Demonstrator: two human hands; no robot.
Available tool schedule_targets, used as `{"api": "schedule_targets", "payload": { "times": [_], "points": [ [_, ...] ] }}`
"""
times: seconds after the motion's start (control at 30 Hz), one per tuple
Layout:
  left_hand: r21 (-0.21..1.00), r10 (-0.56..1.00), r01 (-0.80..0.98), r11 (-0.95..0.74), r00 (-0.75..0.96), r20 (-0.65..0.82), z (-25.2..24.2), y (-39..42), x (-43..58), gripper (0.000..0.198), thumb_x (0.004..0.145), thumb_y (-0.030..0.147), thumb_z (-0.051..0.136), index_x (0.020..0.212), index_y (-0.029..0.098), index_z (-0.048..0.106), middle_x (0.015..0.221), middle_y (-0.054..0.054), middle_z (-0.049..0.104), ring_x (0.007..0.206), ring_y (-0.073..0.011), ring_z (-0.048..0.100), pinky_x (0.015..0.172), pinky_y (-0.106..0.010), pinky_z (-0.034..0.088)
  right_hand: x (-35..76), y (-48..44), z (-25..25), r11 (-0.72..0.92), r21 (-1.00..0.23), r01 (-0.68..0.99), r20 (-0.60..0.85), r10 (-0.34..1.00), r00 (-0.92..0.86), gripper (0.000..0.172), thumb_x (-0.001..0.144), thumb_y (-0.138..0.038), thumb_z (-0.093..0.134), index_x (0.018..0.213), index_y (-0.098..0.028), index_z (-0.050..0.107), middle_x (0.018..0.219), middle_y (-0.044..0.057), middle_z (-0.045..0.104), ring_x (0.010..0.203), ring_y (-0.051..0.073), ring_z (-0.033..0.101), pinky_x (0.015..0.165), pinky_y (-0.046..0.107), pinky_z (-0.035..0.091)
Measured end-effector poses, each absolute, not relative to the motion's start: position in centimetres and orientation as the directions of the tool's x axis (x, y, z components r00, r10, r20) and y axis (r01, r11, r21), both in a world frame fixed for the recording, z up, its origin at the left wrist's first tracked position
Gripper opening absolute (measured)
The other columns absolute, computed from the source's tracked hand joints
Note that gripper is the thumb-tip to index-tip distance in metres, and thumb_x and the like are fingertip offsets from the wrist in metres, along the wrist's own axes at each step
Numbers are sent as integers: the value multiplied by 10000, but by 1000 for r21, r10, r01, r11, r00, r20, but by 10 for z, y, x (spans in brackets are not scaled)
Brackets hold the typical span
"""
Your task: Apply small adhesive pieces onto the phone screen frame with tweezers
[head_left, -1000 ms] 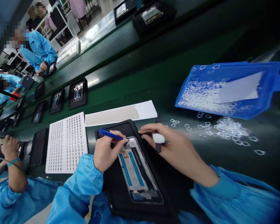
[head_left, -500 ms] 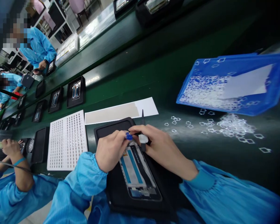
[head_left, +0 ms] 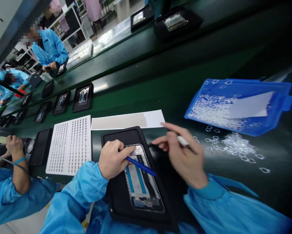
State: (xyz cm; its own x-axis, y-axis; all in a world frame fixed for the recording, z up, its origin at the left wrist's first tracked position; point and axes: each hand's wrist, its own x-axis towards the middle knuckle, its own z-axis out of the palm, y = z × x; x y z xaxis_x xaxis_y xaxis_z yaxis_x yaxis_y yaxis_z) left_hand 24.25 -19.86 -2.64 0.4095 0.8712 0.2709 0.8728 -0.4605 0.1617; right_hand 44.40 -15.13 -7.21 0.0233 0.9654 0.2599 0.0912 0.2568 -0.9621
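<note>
My left hand (head_left: 113, 158) is closed around a slim blue pen-like stick (head_left: 142, 166), which slants down to the right over a phone frame (head_left: 138, 182). Its fingertips are at the upper end of that frame. The frame lies face up in a black tray (head_left: 119, 201), with two blue strips and a dark cable showing. To the tray's right, my right hand (head_left: 184, 152) is raised with dark tweezers (head_left: 183, 140), wrapped in white, held in its fingers. Its index finger stretches to the right end of a white paper strip (head_left: 155, 119). The tweezers' tips are hard to make out.
A blue bin (head_left: 260, 130) of small clear frame-shaped pieces stands right, with a loose pile (head_left: 237, 144) before it. A white board of small parts (head_left: 70, 146) lies left. Several trayed phone frames (head_left: 83, 96) line the bench. A co-worker's arm (head_left: 16, 156) is at far left.
My right hand has drawn away to the right from the phone frame, its tweezers turned back in the fingers. The blue stick in my left hand has swung to lie across the frame.
</note>
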Motion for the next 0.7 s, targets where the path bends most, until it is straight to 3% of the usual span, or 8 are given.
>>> {"api": "schedule_targets", "payload": {
  "times": [0.07, 0.13, 0.27, 0.4, 0.53, 0.6, 0.7],
  "points": [
    [12, 871, 885, -465, 455, 184, -32, -199, 244, 296, 863, 178, 562, 1129, 260, 662, 779, -23, 535, 702, -170, 530, 611, -302, 382, 451, -145, -72, 178, -984, 12, 178, 977, 119, 443, 993, -527, 469, 1300, -217, 547, 662, 10, 575, 478, 180, 487, 434, 297, 436],
    [-22, 877, 885, -465, 464, 127, -36, -198, 245, 310, 868, 173, 575, 1155, 268, 647, 788, -17, 548, 705, -168, 538, 621, -308, 379, 458, -138, -73, 120, -992, -35, 114, 984, 140, 518, 961, -576, 503, 1323, -208, 538, 731, 45, 574, 556, 202, 534, 403, 291, 437],
    [85, 889, 885, -457, 451, 85, -39, -197, 246, 309, 884, 133, 549, 1172, 216, 628, 837, -20, 596, 784, -169, 595, 655, -324, 401, 464, -128, -71, 3, -992, -127, -14, 991, 134, 410, 910, -593, 577, 1129, -247, 600, 974, 117, 611, 781, 263, 627, 453, 313, 520],
    [197, 908, 890, -411, 419, 0, -33, -199, 245, 341, 874, 119, 554, 1186, 234, 631, 886, -21, 618, 829, -161, 625, 702, -315, 444, 465, -119, -69, -11, -993, -117, -30, 987, 158, 318, 825, -550, 688, 934, -262, 613, 886, 95, 617, 744, 271, 631, 455, 328, 532],
    [364, 928, 855, -369, 364, 84, -18, -176, 235, 293, 916, 205, 516, 1176, 236, 649, 979, -32, 637, 841, -142, 642, 708, -257, 494, 463, -102, -74, -6, -1000, -26, -9, 991, 135, 372, 756, -568, 709, 862, -218, 642, 727, 75, 620, 631, 258, 622, 427, 331, 526],
    [365, 932, 858, -361, 347, 107, -14, -146, 229, 292, 945, 246, 485, 1185, 238, 650, 1043, -39, 652, 904, -150, 654, 745, -243, 506, 460, -90, -79, -18, -999, 28, -14, 993, 114, 397, 731, -577, 692, 831, -196, 638, 685, 70, 631, 584, 250, 620, 423, 333, 528],
    [243, 885, 864, -441, 464, -41, -19, -85, 230, 270, 944, 244, 507, 1148, 281, 681, 1117, -11, 670, 998, -170, 660, 781, -239, 501, 451, -71, -88, -12, -997, 75, -3, 993, 117, 389, 697, -564, 683, 808, -204, 586, 673, 71, 651, 628, 285, 656, 438, 345, 541]
  ]
}}
